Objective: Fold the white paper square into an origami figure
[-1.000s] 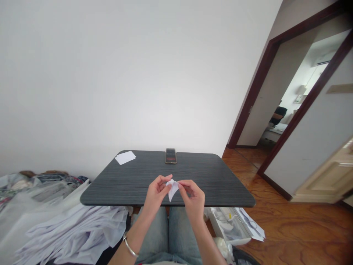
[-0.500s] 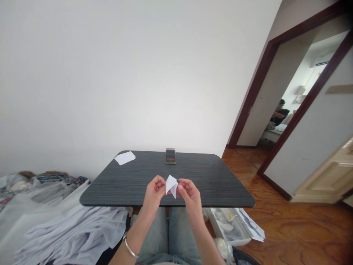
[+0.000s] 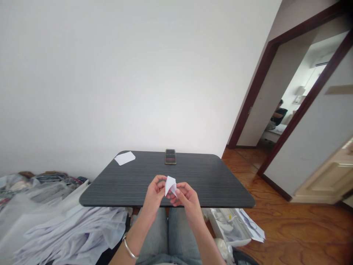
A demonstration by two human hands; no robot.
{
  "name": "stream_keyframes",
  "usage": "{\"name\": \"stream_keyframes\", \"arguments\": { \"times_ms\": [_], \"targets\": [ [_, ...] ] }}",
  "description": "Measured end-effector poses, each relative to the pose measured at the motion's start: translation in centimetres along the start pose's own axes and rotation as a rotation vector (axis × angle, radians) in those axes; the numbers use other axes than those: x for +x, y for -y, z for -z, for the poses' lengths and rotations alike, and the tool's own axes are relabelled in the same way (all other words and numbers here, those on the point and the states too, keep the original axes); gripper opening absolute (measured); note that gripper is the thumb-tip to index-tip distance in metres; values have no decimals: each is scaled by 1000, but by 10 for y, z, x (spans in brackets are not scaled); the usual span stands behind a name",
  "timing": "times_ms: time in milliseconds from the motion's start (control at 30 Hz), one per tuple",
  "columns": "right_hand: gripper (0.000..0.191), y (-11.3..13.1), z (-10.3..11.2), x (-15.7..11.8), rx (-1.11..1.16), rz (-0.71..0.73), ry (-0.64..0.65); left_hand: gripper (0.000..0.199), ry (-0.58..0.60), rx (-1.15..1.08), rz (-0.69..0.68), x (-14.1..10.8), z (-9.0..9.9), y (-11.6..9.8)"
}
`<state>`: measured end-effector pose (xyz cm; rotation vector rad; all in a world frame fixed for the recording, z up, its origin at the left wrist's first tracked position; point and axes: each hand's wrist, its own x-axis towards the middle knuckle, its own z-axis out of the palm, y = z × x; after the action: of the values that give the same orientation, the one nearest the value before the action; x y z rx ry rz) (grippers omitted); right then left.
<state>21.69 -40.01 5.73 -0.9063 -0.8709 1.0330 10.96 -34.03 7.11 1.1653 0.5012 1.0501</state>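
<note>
A small piece of folded white paper [image 3: 170,184] is held up between my two hands, over the front part of the dark table [image 3: 132,187]. My left hand [image 3: 154,193] pinches its left side between thumb and fingers. On the other side, my right hand [image 3: 188,197] grips the right flap, with the thumb in front and some fingers curled beneath the paper. The flaps stand apart at the lower right, leaving a hollow between them. Parts of the fingertips are hidden behind the paper.
White paper sheets [image 3: 125,158] lie at the table's back left corner. A phone [image 3: 170,156] stands at the back edge. White cloth [image 3: 74,232] is heaped at the left, and an open box [image 3: 230,226] sits on the floor at right. A person [image 3: 278,115] is beyond the doorway.
My right hand has moved slightly left, closer to my left hand, and its fingers now curl beneath the paper. The right flap has bent inward.
</note>
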Motion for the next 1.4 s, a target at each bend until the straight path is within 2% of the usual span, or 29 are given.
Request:
{"name": "stream_keyframes", "arguments": {
  "times_ms": [333,600,800,900,1000,1100,1200,1400],
  "targets": [
    [29,-1,3,1,50,32,5,42,81,15,17,-2,-1,-1],
    [24,0,1,1,-50,86,-52,46,84,37,47,-4,-5,-4],
    [21,-5,3,2,-204,210,-192,44,39,186,-103,-3,1,-2],
    [21,-5,6,1,-360,284,-245,34,-8,263,-172,-6,4,-7],
    [21,-4,9,-1,-521,362,-273,26,-106,378,-266,-12,0,-15],
    [20,-3,10,-3,-677,452,-287,26,-84,511,-363,-18,-7,-23],
    [19,-4,9,-6,-787,549,-313,26,-74,598,-376,-20,-14,-26],
    [18,-11,9,-8,-846,703,-358,21,-73,602,-388,-20,-17,-28]
  ]
}}
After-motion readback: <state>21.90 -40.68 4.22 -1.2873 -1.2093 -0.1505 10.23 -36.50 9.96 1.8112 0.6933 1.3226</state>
